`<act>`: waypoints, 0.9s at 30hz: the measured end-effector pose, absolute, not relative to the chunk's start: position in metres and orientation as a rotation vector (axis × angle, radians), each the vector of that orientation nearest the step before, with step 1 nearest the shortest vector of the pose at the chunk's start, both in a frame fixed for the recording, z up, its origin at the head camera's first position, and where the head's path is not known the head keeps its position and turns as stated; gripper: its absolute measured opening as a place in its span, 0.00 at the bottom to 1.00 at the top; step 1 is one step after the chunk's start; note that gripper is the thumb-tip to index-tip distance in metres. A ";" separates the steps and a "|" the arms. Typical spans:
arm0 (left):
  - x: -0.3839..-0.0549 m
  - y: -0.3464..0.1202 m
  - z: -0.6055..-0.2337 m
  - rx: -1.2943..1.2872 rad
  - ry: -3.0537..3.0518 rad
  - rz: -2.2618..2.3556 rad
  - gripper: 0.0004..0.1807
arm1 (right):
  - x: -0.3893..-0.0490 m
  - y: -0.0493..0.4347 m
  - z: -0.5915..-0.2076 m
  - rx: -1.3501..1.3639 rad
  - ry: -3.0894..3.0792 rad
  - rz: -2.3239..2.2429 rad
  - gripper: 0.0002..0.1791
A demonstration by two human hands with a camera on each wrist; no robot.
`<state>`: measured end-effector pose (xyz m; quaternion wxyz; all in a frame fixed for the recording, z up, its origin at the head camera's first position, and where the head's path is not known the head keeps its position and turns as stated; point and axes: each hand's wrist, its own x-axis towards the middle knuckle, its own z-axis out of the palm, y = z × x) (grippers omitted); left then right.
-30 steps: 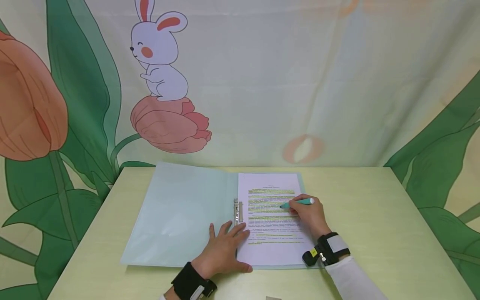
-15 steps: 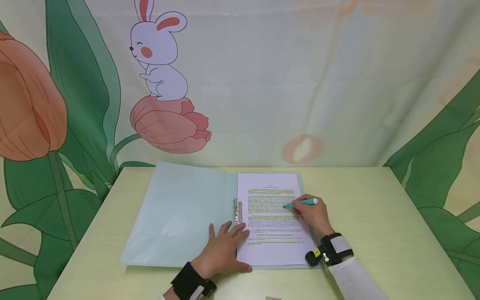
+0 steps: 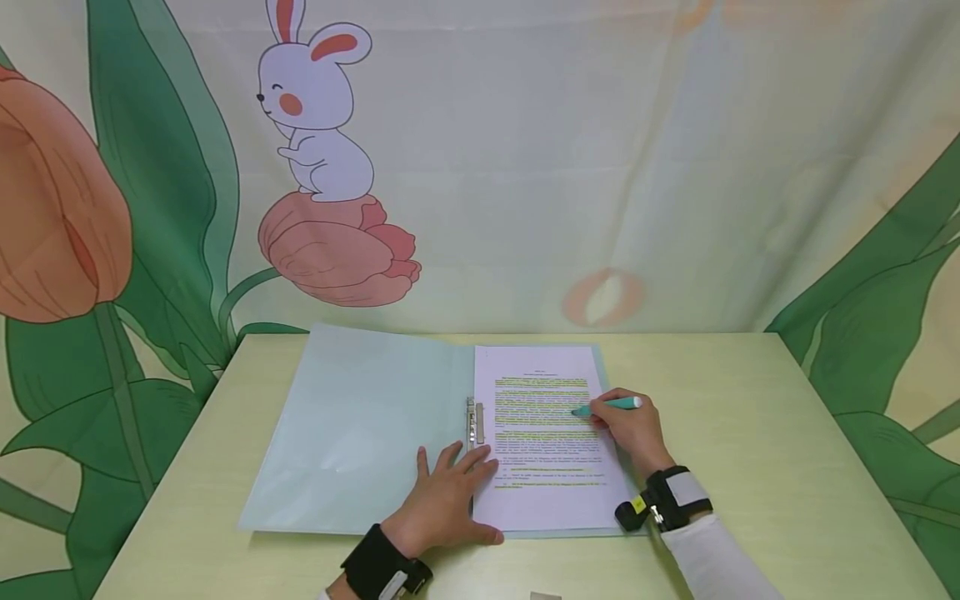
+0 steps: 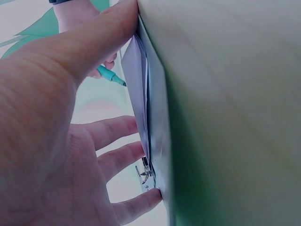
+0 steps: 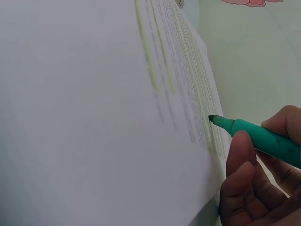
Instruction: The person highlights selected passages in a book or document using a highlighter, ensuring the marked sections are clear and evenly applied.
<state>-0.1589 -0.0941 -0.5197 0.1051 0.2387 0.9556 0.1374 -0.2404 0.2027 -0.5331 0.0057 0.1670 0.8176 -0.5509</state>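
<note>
My right hand (image 3: 633,425) pinches a teal highlighter (image 5: 270,141) between thumb and fingers, its dark tip right at the printed lines in the right wrist view. Under it lies a white printed page (image 3: 540,504), with many lines marked in yellow. The page sits in the right half of an opened pale blue folder (image 3: 360,425), beside a metal clip (image 3: 472,421) at the spine. My left hand (image 3: 442,504) rests with fingers spread across the spine and the page's lower left edge. In the left wrist view its thumb (image 4: 101,35) lies at the folder's near edge.
The folder lies on a pale wooden table (image 3: 780,467). A small grey object (image 3: 545,596) shows at the table's near side. Behind stands a curtain (image 3: 510,167) printed with a rabbit, tulips and leaves.
My right hand has slid to the right with the highlighter, its tip moving along the text lines. The left hand stays in place on the folder and page.
</note>
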 end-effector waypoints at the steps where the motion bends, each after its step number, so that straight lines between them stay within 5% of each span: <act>1: -0.159 -0.094 -0.520 0.704 2.817 0.402 0.54 | -0.240 0.203 -0.533 0.520 2.561 -1.722 0.10; 27: -0.159 -0.095 -0.521 0.720 2.821 0.397 0.54 | -0.237 0.216 -0.534 0.546 2.576 -1.701 0.12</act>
